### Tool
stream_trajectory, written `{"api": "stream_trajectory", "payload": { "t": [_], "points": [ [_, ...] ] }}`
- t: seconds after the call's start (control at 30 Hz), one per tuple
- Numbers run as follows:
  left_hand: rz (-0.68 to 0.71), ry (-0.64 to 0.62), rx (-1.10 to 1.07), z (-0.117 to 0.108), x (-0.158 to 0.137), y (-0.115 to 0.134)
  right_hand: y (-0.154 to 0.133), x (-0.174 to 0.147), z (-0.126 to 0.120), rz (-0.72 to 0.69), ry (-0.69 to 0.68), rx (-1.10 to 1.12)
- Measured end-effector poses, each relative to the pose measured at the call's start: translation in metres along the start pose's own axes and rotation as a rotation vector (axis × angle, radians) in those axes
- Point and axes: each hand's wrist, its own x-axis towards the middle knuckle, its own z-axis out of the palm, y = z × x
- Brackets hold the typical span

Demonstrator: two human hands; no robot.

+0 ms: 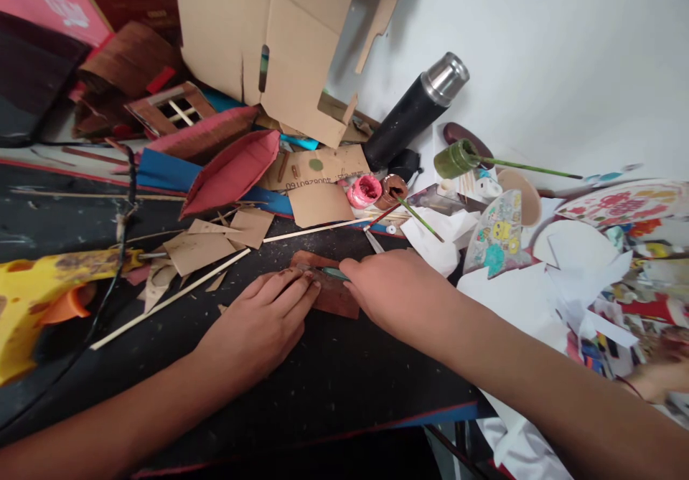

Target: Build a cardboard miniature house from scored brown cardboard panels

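Observation:
A brown-painted piece of cardboard lies flat on the black tabletop in front of me. My left hand rests on its left part, fingers stretched out and pressing down. In my right hand is a slim teal tool, which looks like a craft knife; the closed fingers cover most of it. Its visible end meets the cardboard close to my left fingertips. Whether it has cut into the piece, I cannot tell. Cardboard scraps and a thin wooden stick lie left of my hands.
A yellow glue gun with a black cord is at the left. Behind are pink cardboard pieces, open paint jars, a black thermos and a big cardboard sheet. White paper and another person's hand are at right.

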Motion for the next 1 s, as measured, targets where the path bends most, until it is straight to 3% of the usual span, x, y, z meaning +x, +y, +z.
{"api": "stream_trajectory", "payload": {
  "t": [0.2,0.47,1.0],
  "points": [
    [-0.006,-0.001,-0.013,0.002,-0.001,-0.001,-0.01,0.006,-0.011,-0.027,-0.039,0.007],
    [-0.013,-0.008,-0.009,0.001,0.0,0.001,0.0,-0.007,0.014,-0.005,0.066,0.033],
    [-0.004,0.02,-0.002,0.001,0.001,0.001,0.0,-0.008,0.019,0.026,0.112,0.02]
  ]
}}
